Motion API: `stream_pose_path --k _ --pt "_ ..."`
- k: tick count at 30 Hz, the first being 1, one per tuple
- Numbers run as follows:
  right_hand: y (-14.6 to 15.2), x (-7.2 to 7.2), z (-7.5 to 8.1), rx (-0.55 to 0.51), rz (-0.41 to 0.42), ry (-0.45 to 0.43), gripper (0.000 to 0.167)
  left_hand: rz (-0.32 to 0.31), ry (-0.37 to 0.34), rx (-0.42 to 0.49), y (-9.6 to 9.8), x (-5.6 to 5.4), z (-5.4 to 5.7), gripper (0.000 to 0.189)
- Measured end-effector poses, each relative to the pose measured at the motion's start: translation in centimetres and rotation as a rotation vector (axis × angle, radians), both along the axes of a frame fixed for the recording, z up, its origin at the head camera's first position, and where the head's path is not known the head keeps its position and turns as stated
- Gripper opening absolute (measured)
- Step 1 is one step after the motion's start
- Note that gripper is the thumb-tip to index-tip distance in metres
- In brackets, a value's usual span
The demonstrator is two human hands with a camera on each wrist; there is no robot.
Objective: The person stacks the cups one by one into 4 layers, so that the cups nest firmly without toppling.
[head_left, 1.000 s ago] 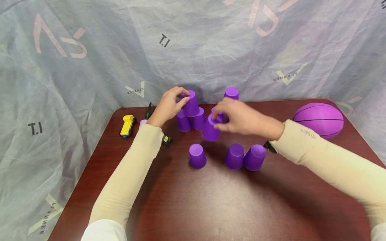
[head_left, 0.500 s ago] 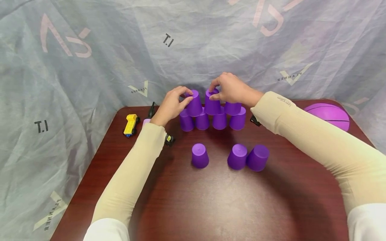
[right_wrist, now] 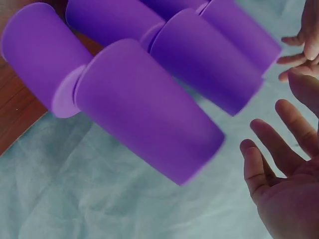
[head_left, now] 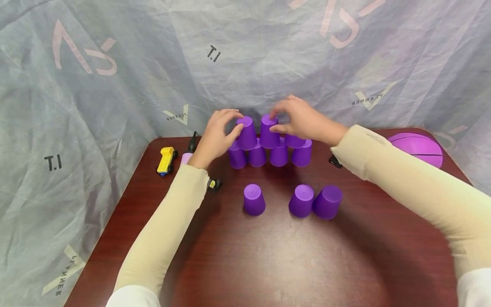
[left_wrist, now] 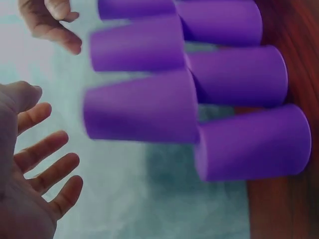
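Seven purple cups stand upside down in a two-tier wall: a bottom row of four lower cups point(head_left: 279, 156), with the left upper cup point(head_left: 247, 136), the middle upper cup point(head_left: 270, 135) and the right upper cup point(head_left: 294, 141) each straddling two below. Taking the wall as the dial's centre and 12 as away from the person, the left hand point(head_left: 215, 137) is at 10 o'clock, thumb and fingers spread beside the left upper cup. The right hand point(head_left: 304, 123) is at 2 o'clock, just as wide, partly hiding the right upper cup. From the head, fingertips overlap the cup tops, but both wrist views show gaps; neither hand holds anything.

The likeliest trouble is a fingertip brushing an upper cup: each seems to rest only on the edges of two narrow tops, so a small nudge could slide it off and spread the pair below. The right hand, so close to two upper cups, looks the greater risk; a sleeve dropped low could also knock the loose cups.

Of those, a single cup point(head_left: 254, 199) stands at 7 o'clock, and at 5 the near cup point(head_left: 301, 200) and end cup point(head_left: 327, 202) stand side by side, touching or nearly so. Farther out on the table point(head_left: 287, 264), the truck point(head_left: 166, 160) sits at 9 and the ball point(head_left: 418, 147) at 3. The cloth point(head_left: 230, 51) hangs behind at 12.
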State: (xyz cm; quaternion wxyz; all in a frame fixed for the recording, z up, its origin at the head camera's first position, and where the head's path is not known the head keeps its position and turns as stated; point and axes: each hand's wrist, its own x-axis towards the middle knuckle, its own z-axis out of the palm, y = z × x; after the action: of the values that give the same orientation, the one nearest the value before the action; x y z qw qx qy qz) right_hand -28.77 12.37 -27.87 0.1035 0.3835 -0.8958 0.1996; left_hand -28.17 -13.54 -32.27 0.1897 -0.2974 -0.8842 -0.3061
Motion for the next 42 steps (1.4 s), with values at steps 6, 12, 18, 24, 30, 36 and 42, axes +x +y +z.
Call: stream_pose_path --k 6,12,18,24,30,36,42 --pt "3.1 5.6 -2.2 -0.061 0.142 0.113 0.024 -0.178 0.071 -0.043 -0.6 5.4 -0.9 0.019" --pt "4.8 10.3 -6.2 -0.059 0.171 0.073 0.022 -0.242 0.003 -0.152 -1.8 9.5 -4.5 0.02" --pt "5.2 12.2 -9.1 -0.041 0.147 0.024 0.02 -0.234 -0.074 -0.195 -2.8 10.5 -7.4 0.021" --pt "5.2 12.4 -9.9 -0.066 0.106 -0.003 0.02 -0.241 -0.074 -0.151 -2.9 10.5 -8.6 0.02" --pt "5.2 12.6 -10.1 -0.069 0.085 -0.017 0.02 -0.255 -0.079 -0.141 -2.6 10.4 -8.9 0.019" --pt "5.2 12.5 -10.3 -0.081 0.087 0.0 0.022 -0.238 -0.098 -0.159 -2.4 10.5 -8.9 0.021" --pt "5.2 12.4 -10.5 -0.097 0.093 -0.027 0.021 -0.232 -0.102 -0.155 -2.4 10.5 -9.0 0.022"
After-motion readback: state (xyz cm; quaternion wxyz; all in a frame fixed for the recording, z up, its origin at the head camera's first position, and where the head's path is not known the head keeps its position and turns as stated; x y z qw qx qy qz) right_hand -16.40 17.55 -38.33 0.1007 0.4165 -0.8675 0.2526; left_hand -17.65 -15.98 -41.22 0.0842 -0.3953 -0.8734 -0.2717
